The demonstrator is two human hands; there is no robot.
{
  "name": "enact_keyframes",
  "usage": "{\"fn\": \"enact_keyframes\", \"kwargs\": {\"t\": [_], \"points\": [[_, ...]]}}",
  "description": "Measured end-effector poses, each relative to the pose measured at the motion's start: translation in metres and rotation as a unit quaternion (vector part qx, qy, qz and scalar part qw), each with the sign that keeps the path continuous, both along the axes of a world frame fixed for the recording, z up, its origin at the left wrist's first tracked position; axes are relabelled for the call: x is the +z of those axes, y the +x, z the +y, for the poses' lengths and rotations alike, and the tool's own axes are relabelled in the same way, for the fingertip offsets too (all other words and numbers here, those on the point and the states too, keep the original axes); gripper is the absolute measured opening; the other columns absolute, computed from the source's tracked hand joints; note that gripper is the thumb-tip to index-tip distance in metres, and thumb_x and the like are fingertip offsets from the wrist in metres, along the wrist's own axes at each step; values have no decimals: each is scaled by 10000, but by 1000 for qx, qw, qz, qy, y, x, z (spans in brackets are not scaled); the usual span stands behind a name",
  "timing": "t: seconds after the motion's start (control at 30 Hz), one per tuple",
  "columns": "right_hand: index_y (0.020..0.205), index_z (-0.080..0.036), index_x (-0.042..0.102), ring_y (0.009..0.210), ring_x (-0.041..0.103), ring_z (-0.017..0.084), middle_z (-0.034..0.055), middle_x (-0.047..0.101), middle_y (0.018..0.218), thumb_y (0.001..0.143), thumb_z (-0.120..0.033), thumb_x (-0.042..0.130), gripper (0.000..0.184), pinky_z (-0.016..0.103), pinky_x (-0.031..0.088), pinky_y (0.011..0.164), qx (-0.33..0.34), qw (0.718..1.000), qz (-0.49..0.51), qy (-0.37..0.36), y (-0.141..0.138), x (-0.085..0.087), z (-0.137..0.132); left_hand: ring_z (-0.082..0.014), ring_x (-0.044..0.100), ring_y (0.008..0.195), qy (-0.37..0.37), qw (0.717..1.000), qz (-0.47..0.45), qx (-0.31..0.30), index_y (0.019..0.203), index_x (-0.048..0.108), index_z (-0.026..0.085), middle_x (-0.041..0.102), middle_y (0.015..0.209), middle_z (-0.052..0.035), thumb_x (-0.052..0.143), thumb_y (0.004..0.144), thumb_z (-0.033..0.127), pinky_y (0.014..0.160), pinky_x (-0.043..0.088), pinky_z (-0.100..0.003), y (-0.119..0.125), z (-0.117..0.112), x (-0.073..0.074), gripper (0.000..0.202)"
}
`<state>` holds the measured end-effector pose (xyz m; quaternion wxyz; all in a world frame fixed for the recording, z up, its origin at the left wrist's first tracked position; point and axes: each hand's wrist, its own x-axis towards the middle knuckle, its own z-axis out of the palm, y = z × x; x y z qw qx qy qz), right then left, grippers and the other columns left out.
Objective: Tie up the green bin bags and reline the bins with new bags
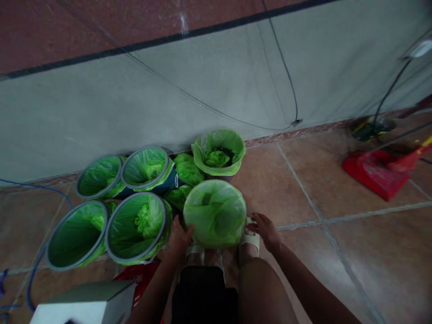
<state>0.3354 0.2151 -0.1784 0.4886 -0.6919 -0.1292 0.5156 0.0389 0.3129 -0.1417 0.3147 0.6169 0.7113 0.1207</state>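
A round trash can (pixel 215 215) lined with a thin, light-green bag stands in front of my feet, the bag folded out over its rim. My left hand (pixel 181 235) is at the can's left edge, its thumb over the green bin liner (pixel 202 231) and the other fingers mostly hidden. Beside the right edge is my right hand (pixel 266 230), fingers loosely bent and apart, with nothing visible in them. Just behind stands another lined can (pixel 219 168), holding crumpled green plastic and something dark.
Several grey-rimmed lined bins (pixel 138 258) stand at the left. Crumpled green bags (pixel 187 168) lie between bins. A white box (pixel 84 306) is at lower left, near a blue hose (pixel 32 279). A red dustpan (pixel 378 173) lies right; a cable (pixel 286 67) hangs on the wall.
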Motion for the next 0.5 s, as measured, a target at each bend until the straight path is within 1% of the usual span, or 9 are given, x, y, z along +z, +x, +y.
{"fn": "enact_keyframes", "kwargs": {"t": [0.03,0.1,0.17,0.2,0.23,0.33,0.4,0.43,0.5], "points": [[1014,-144,608,700,660,225,123,674,933,710,-602,614,550,357,545,615,0,998,-60,-5,7,3,4,-346,483,1281,30,999,29,-21,1385,353,28,482,1371,-263,636,784,337,1043,417,-451,4,0,10,733],[1071,-140,597,750,664,236,147,671,1007,770,-540,561,502,368,549,652,25,983,-184,6,15,15,16,-307,488,1281,69,993,59,-79,1407,351,95,479,1387,-206,557,846,327,1041,428,-419,21,3,28,641],[1125,-160,590,810,666,228,135,676,1048,837,-460,495,427,359,546,721,94,957,-271,51,12,33,36,-259,504,1264,69,978,66,-187,1374,415,155,521,1362,-141,509,881,300,1070,403,-373,46,11,38,522],[1142,-174,592,832,668,219,121,681,1057,862,-415,470,389,348,541,758,144,942,-292,78,5,43,48,-251,503,1262,48,966,80,-240,1358,441,169,539,1350,-123,496,893,298,1082,388,-371,60,16,37,486],[1151,-189,598,843,670,208,105,688,1058,879,-367,447,359,338,534,787,207,927,-297,101,-5,51,61,-253,501,1257,16,953,100,-286,1342,464,156,549,1339,-128,490,899,291,1079,386,-372,73,22,33,464],[1212,-156,600,990,653,223,124,677,1144,843,-189,456,397,346,482,918,383,867,-301,102,-43,63,102,-336,521,1203,-36,936,129,-325,1242,577,103,579,1283,-188,595,823,247,1037,399,-455,102,36,4,443],[1195,-104,615,994,648,251,151,698,1085,773,-133,537,430,355,480,903,439,848,-288,68,-66,56,127,-382,506,1206,-64,930,148,-331,1198,618,97,585,1271,-208,593,812,205,1047,359,-524,111,41,-20,401],[1146,-85,640,929,660,261,152,717,996,746,-133,579,407,355,498,846,453,845,-278,52,-75,49,137,-399,494,1214,-77,928,152,-331,1172,638,102,593,1262,-207,600,804,194,1057,336,-548,112,41,-32,381],[959,-76,696,706,652,247,117,710,745,737,-182,634,254,335,511,660,463,851,-247,26,-87,31,153,-426,454,1250,-102,928,147,-327,1124,667,117,607,1250,-197,615,788,170,1082,285,-578,112,41,-52,344]]}}
